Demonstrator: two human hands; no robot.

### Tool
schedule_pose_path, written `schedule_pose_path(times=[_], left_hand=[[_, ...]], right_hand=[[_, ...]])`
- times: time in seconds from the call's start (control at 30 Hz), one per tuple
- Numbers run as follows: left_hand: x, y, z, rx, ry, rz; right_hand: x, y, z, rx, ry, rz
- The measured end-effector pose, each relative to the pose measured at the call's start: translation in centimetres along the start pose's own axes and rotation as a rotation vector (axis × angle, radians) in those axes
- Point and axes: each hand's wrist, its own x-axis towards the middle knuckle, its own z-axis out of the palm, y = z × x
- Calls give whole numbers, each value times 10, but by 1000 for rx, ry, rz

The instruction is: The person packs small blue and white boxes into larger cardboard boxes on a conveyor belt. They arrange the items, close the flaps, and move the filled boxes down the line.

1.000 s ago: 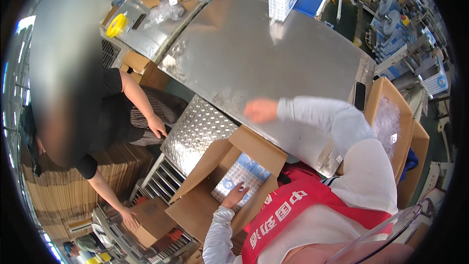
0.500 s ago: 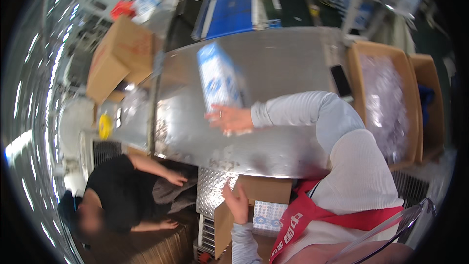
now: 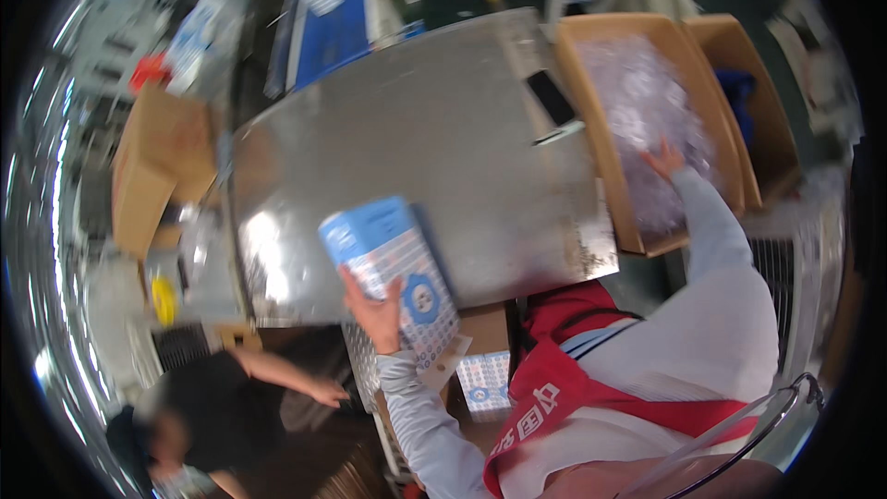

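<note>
A tall blue and white printed carton (image 3: 393, 254) stands or leans at the near edge of the metal table; whether its base rests on anything I cannot tell. My left hand (image 3: 374, 316) grips its near side, thumb and fingers wrapped on it. Far to the right, my right hand (image 3: 663, 163) reaches over a cardboard box (image 3: 617, 238) full of clear crinkled plastic pieces (image 3: 637, 97). Its fingers are spread at the surface of the plastic, with nothing visibly held.
A black phone (image 3: 551, 98) lies at the table's right side. Below the near edge, an open cardboard box holds another printed carton (image 3: 485, 383). A co-worker in black (image 3: 208, 407) sits at lower left. A blue conveyor belt (image 3: 337, 23) runs beyond the table.
The printed carton has come nearer, from mid-table to the near edge. My left hand, empty before, now holds it; my right hand has left it and reached right to the plastic. The view has shifted.
</note>
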Motion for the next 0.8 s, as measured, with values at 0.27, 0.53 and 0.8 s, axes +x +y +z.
schedule_pose_path(times=[0.27, 0.53, 0.8], left_hand=[[-182, 52, -95, 145, 58, 322], [-377, -63, -95, 180, 270, 131], [-339, -205, -21, 766, 236, -222]], right_hand=[[-63, -4, 89, 195, 90, -671], [31, 67, 42, 76, -282, -377], [-30, -22, 69, -204, -273, -577]])
